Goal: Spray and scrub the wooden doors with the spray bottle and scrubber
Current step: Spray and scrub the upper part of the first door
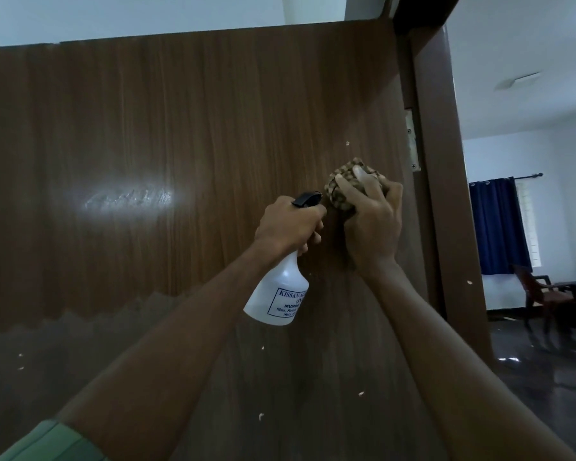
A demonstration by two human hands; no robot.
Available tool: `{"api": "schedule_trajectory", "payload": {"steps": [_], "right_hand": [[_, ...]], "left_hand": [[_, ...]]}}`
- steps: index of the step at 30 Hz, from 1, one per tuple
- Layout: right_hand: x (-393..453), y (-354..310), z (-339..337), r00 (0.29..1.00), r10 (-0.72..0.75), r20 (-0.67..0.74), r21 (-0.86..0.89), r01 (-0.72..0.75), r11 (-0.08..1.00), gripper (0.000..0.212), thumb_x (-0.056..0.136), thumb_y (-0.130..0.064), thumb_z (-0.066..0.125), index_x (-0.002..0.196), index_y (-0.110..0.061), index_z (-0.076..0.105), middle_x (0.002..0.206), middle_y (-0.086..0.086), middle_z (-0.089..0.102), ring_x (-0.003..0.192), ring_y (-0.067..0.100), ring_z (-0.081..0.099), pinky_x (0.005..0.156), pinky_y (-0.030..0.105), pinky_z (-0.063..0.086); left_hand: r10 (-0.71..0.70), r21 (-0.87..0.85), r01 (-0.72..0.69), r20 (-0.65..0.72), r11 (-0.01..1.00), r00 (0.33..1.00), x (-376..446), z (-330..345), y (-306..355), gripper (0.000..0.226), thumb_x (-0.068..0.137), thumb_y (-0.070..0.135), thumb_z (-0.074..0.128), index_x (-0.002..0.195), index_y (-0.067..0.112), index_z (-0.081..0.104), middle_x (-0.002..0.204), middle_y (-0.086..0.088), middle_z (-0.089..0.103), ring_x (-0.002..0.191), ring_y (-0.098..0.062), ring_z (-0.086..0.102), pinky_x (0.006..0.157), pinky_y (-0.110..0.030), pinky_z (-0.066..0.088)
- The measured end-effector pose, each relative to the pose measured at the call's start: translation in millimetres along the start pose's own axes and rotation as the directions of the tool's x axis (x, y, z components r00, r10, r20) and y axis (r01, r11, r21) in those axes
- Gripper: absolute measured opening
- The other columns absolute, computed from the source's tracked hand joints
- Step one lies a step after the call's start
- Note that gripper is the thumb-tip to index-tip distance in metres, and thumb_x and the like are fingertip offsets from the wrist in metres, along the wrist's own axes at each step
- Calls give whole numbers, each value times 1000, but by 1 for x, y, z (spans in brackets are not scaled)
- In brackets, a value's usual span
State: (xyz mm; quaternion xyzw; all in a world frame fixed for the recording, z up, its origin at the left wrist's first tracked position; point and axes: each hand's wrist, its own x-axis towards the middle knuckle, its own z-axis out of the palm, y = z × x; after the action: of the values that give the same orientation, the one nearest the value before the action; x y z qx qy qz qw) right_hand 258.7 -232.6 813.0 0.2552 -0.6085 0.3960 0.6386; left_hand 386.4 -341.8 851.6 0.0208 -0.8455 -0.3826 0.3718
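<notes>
Two hands up: left hand (288,224) grips spray bottle (276,294), nozzle mostly hidden; right hand (373,221) clutches scrubber (341,191), seemingly against door (180,144).

Dark glossy floor (546,377) (reflective) carries a wooden chair (542,294) beyond the doorway.

We count one wooden door (180,144), one white spray bottle (276,294) with a black head, and one brown scrubber (341,191). Two hands are up: one left hand (288,224) and one right hand (373,217). At the door's right edge sits one metal hinge (412,141). Beyond it we count one blue curtain (496,224) and one chair (546,294).
</notes>
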Motion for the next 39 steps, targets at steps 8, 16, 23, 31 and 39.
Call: {"api": "schedule_trajectory", "payload": {"steps": [8,16,23,31,39], "right_hand": [[-81,32,-9,1000,0,-2,8,0,1000,58,89,6,57,132,-29,71,146,-5,58,123,35,47,85,54,56],[-28,41,-20,997,69,39,12,-70,997,53,95,-5,58,139,-36,63,147,-10,53,127,28,39,85,52,56],[-6,76,-25,999,30,-15,2,-30,1000,53,92,-2,59,134,-33,68,143,-5,59,118,32,43,80,49,56],[-48,83,-29,997,82,-6,-20,-82,996,70,82,11,64,138,-32,66,149,-9,54,119,29,42,83,45,57],[115,65,-18,999,-24,38,-29,25,999,38,95,-25,69,133,-34,68,144,-7,59,116,28,42,88,49,55]], "left_hand": [[7,19,-8,12,1000,1000,-1,26,9,27,96,29,65,84,9,78,70,-5,78,52,-13,62,57,-28,50],[63,16,-63,-2,998,998,14,56,30,26,98,32,66,87,12,76,68,-2,77,52,-9,66,56,-28,54],[77,70,-79,30,994,997,21,83,47,28,94,38,66,85,14,77,72,-2,79,73,-25,80,81,-47,67],[96,35,-97,21,995,995,35,82,73,27,89,33,64,83,10,78,73,-3,80,75,-26,81,83,-49,67],[84,-3,-84,-11,996,996,54,78,85,22,91,31,68,87,12,77,78,-3,81,74,-24,81,79,-45,67]]}}
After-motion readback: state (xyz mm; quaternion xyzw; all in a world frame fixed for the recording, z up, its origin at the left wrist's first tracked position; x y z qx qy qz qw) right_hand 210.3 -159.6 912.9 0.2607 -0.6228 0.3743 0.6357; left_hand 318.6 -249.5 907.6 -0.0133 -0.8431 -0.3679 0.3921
